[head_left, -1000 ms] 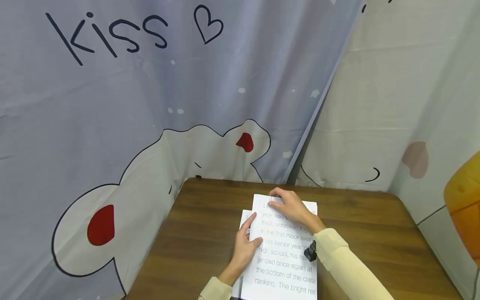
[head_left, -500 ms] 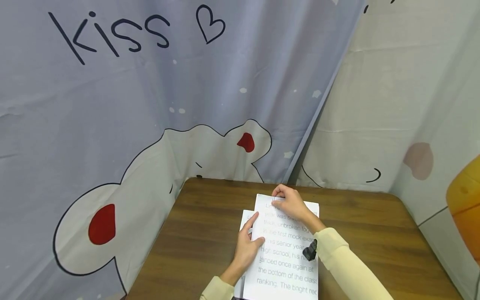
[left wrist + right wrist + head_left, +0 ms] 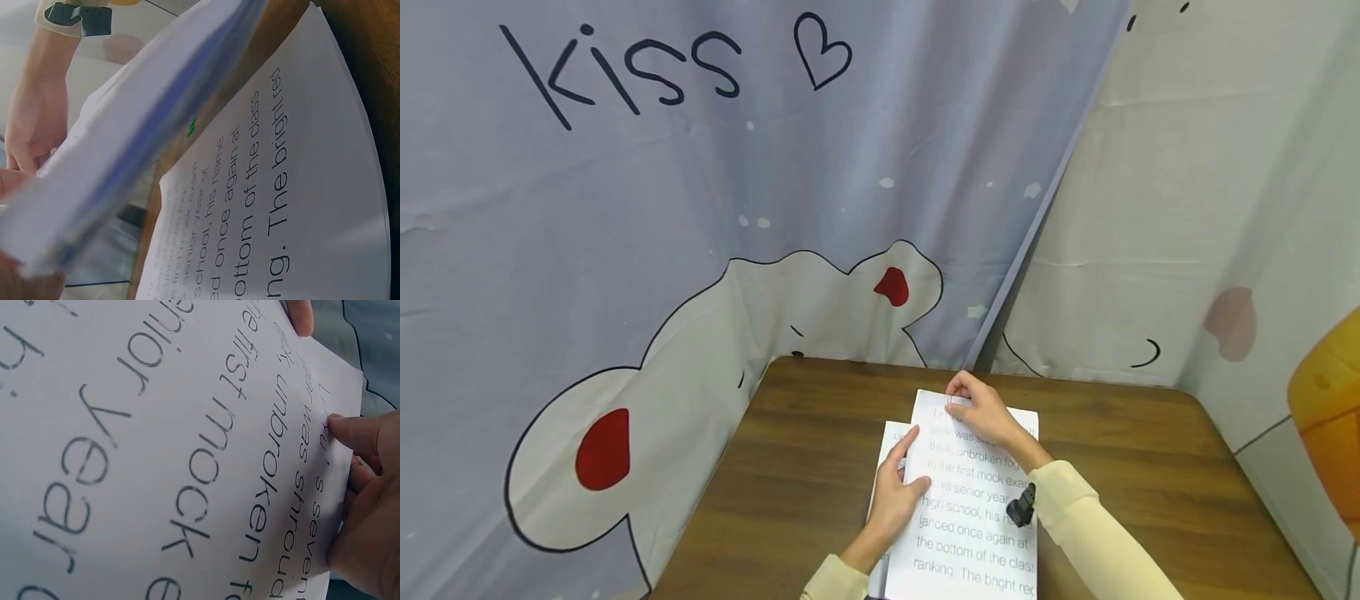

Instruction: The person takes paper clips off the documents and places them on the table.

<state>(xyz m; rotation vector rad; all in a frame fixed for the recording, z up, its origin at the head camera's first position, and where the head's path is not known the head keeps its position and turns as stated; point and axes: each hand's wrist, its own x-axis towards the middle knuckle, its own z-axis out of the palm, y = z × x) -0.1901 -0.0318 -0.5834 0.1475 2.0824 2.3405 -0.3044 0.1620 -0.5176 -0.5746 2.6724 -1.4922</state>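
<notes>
A stack of printed paper (image 3: pixel 973 542), white with large black text, is held up between both hands. The left hand (image 3: pixel 889 507) grips its left edge, thumb on the front face; the other fingers are partly hidden behind. At the top edge, the right hand (image 3: pixel 988 417) pinches the stack, its thumb (image 3: pixel 353 430) on the printed face and fingers curled behind. Seen from the left wrist, the stack (image 3: pixel 134 125) is thick and blurred, raised above a second set of printed sheets (image 3: pixel 337 144) on the table. Those lower sheets (image 3: pixel 891 433) stick out at the left.
The brown wooden table (image 3: pixel 805 433) extends on both sides of the paper. A patterned curtain (image 3: pixel 820 183) hangs behind its back edge. A small black device (image 3: pixel 1021 505) sits on the right wrist. A small green spot (image 3: pixel 192 127) shows beyond the lower sheets.
Both hands and the held stack have shifted slightly to the right. The right fingers have drawn closer together at the top edge. The lower sheets stay beneath at the left.
</notes>
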